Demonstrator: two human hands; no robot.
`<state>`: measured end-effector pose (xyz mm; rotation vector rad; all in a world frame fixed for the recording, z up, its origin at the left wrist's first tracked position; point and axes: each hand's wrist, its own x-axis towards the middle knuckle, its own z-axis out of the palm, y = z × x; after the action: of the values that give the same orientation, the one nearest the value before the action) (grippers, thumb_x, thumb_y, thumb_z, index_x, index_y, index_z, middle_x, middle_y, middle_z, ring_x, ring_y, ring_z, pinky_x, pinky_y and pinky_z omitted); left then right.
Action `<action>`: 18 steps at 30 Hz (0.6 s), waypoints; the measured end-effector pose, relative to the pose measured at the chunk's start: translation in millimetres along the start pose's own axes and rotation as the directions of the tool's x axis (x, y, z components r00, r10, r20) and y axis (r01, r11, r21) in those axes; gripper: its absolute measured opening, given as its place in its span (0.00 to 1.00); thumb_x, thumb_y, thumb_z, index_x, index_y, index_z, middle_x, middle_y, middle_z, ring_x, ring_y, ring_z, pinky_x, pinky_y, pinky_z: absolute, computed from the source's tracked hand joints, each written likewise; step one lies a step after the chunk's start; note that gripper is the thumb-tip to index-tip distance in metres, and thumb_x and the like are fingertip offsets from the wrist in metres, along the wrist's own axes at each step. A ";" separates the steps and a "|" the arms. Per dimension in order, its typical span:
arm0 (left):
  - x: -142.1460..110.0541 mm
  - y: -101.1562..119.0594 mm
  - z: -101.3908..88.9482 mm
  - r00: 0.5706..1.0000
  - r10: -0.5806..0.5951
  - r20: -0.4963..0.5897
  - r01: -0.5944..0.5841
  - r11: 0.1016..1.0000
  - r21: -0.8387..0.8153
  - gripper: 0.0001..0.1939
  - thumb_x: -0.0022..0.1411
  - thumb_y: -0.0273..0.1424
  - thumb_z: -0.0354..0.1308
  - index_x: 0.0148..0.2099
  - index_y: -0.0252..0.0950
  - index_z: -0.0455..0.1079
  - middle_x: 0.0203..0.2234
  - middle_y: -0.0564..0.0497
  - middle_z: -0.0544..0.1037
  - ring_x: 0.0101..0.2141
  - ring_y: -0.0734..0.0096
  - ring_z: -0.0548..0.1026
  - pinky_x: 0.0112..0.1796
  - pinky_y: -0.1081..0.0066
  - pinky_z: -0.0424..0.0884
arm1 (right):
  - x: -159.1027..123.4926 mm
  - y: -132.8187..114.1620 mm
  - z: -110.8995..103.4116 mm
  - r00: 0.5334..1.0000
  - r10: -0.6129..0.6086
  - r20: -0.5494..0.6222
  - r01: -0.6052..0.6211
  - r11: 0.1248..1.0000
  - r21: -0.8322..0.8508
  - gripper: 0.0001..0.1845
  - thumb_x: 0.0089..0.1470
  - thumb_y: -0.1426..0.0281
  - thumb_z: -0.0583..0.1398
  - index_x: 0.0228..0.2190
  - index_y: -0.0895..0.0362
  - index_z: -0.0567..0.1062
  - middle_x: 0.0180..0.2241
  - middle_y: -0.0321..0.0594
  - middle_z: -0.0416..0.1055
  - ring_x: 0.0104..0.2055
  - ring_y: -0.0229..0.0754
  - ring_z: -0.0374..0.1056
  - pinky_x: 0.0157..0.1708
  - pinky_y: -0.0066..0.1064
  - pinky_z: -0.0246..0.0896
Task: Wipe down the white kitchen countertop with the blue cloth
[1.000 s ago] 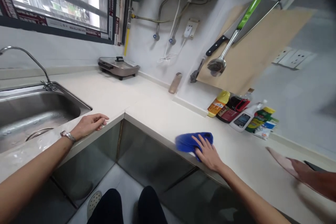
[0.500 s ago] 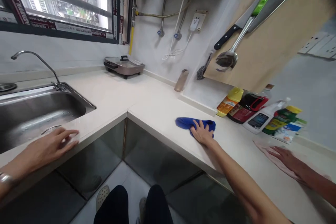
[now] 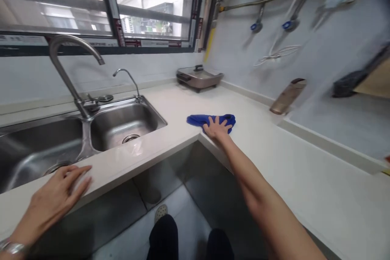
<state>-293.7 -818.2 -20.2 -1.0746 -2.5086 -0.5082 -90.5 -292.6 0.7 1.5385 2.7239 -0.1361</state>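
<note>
One blue cloth (image 3: pixel 196 120) lies on the white tabletop (image 3: pixel 304 170), just right of the frame's centre and above the inner corner of the counter. The right hand (image 3: pixel 217 128) is open on top of it, palm down with fingers spread; the cloth's ends show on both sides. The left hand (image 3: pixel 56 197), at lower left, is also open and holds nothing, its thumb and fingers apart, near the front edge below the sink. One metal band (image 3: pixel 12 247) circles that wrist.

Two steel basins fill the left side: a left basin (image 3: pixel 39 138) and a right basin (image 3: pixel 117 118), each with one round drain. Two faucets rise behind them, one large faucet (image 3: pixel 70 40) and one small faucet (image 3: pixel 131 78).

One lidded electric pan (image 3: pixel 201 80) stands at upper centre by the wall, and one brownish bottle (image 3: pixel 288 96) is at right, close to the wall ledge. Two blue-knobbed valves (image 3: pixel 256 27) (image 3: pixel 291 25) and one looped white cable (image 3: pixel 278 54) are on the wall at upper right. Two dark-clothed legs (image 3: pixel 164 235) (image 3: pixel 219 244) and one pale, holed shoe (image 3: pixel 161 212) show at the bottom.
</note>
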 end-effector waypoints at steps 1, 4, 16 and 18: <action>-2.0 1.3 -0.4 0.999 -0.005 0.031 0.004 0.999 0.035 0.32 0.64 0.61 0.44 0.52 0.48 0.75 0.44 0.53 0.75 0.35 0.70 0.76 0.36 0.70 0.73 | -1.7 -25.0 1.4 0.999 -0.049 0.002 0.049 0.999 -0.003 0.39 0.65 0.49 0.41 0.71 0.52 0.47 0.73 0.53 0.35 0.71 0.78 0.34 0.62 0.74 0.31; -5.8 9.3 -1.9 0.998 0.013 0.069 -0.019 0.996 0.085 0.32 0.68 0.58 0.41 0.55 0.44 0.73 0.47 0.49 0.74 0.41 0.64 0.77 0.39 0.67 0.74 | -24.5 -95.1 7.7 0.978 -0.208 0.007 0.208 0.978 0.004 0.40 0.64 0.49 0.43 0.71 0.52 0.47 0.73 0.53 0.35 0.71 0.78 0.34 0.62 0.74 0.30; -12.9 19.4 -10.2 0.997 0.059 -0.043 -0.061 0.996 -0.063 0.33 0.67 0.52 0.48 0.67 0.40 0.61 0.55 0.42 0.71 0.35 0.65 0.77 0.37 0.64 0.76 | -207.6 -230.4 28.3 0.681 -0.731 -0.045 0.729 0.671 0.139 0.42 0.62 0.49 0.48 0.70 0.55 0.52 0.73 0.54 0.38 0.72 0.76 0.32 0.64 0.72 0.23; -12.7 17.6 -9.0 0.994 0.068 -0.088 -0.076 0.992 -0.097 0.32 0.67 0.52 0.48 0.65 0.40 0.63 0.53 0.42 0.71 0.35 0.66 0.76 0.38 0.64 0.76 | -227.1 -239.8 33.6 0.586 -0.805 -0.092 0.807 0.570 0.151 0.40 0.62 0.48 0.48 0.70 0.52 0.54 0.73 0.50 0.39 0.72 0.74 0.33 0.65 0.71 0.24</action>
<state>-270.8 -818.7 -15.0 -1.1510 -2.3835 -0.6510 -179.3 -612.5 -4.2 0.1322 3.2460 -0.3765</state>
